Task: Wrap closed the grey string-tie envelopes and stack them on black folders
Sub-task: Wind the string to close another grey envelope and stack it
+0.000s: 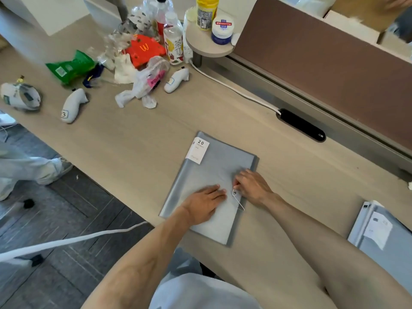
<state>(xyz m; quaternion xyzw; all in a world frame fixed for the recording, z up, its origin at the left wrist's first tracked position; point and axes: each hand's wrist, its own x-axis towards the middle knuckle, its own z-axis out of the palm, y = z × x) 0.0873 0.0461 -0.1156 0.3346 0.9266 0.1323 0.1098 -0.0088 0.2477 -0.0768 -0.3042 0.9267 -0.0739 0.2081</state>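
Observation:
A grey string-tie envelope [220,221] lies on a grey folder [214,161] with a white "20 pockets" label, near the desk's front edge. My left hand [204,202] presses flat on the envelope, fingers together. My right hand [250,186] pinches the white string [239,202] beside the round button [234,192] at the envelope's flap. The string runs from the button toward the envelope's right edge. No black folder is visible.
A second grey folder [383,239] with a white label lies at the right edge. Bottles, wrappers and plastic bags [142,61] clutter the far left, with two white controllers [72,104]. A white cable [234,89] leads to a black grommet [301,124]. Another person's legs [26,168] stand left.

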